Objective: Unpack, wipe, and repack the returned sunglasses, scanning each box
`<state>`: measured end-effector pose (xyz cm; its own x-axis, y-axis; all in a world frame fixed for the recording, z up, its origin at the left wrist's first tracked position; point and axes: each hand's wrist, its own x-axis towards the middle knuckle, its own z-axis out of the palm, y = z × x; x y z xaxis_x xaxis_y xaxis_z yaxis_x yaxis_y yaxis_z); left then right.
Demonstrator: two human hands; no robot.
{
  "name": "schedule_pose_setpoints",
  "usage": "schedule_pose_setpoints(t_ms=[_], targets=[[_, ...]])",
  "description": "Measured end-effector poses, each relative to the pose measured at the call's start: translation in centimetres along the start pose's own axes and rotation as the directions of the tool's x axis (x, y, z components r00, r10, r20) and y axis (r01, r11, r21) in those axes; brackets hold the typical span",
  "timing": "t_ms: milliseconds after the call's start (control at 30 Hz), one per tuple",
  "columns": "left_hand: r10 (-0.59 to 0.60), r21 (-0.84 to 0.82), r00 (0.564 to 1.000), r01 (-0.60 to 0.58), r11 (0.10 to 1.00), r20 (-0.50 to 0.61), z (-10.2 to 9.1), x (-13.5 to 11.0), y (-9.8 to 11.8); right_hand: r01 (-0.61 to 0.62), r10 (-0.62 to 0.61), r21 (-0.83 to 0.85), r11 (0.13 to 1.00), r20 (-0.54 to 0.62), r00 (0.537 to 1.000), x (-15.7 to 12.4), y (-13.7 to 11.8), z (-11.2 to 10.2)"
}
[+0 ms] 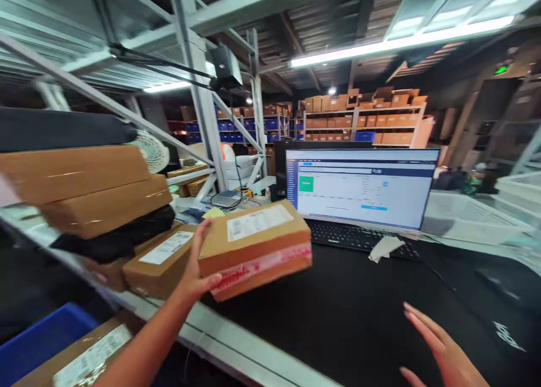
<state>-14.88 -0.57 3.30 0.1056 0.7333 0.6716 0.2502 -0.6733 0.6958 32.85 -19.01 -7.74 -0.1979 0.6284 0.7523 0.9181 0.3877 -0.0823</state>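
Note:
My left hand grips the left end of a brown cardboard parcel with a white label on top and red-printed tape on its side. It holds the parcel just above the black desk mat. At the lower right, my right hand hovers over the mat with its fingers stretched out and nothing in it.
A monitor and black keyboard stand behind the parcel, with crumpled paper by the keyboard. Stacked cardboard boxes and black bags fill the metal rack on the left. A blue bin sits below. White crates are at the right.

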Motion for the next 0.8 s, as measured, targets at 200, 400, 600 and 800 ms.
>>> schedule_pose_setpoints(t_ms=[200, 400, 600, 800], targets=[[-0.001, -0.634, 0.758, 0.546, 0.548, 0.652, 12.2, -1.6, 0.9, 0.346, -0.343, 0.115, 0.931, -0.045, 0.938, 8.5, -3.0, -1.3], [-0.364, -0.526, 0.707, 0.699, 0.484, 0.606, 15.3, -0.3, -0.7, 0.298, -0.268, 0.131, 0.945, -0.206, 0.941, 9.5, -3.0, 0.4], [-0.527, -0.395, 0.487, 0.873, 0.286, 0.696, 17.8, -0.5, 0.5, 0.381, -0.491, -0.380, 0.843, -0.253, 0.833, 10.2, -2.3, 3.0], [-0.423, -0.439, 0.420, 0.897, 0.059, 0.803, 21.2, -1.6, 3.3, 0.503, -0.559, -0.434, 0.747, -0.003, 0.829, 9.8, -3.3, 3.6]])
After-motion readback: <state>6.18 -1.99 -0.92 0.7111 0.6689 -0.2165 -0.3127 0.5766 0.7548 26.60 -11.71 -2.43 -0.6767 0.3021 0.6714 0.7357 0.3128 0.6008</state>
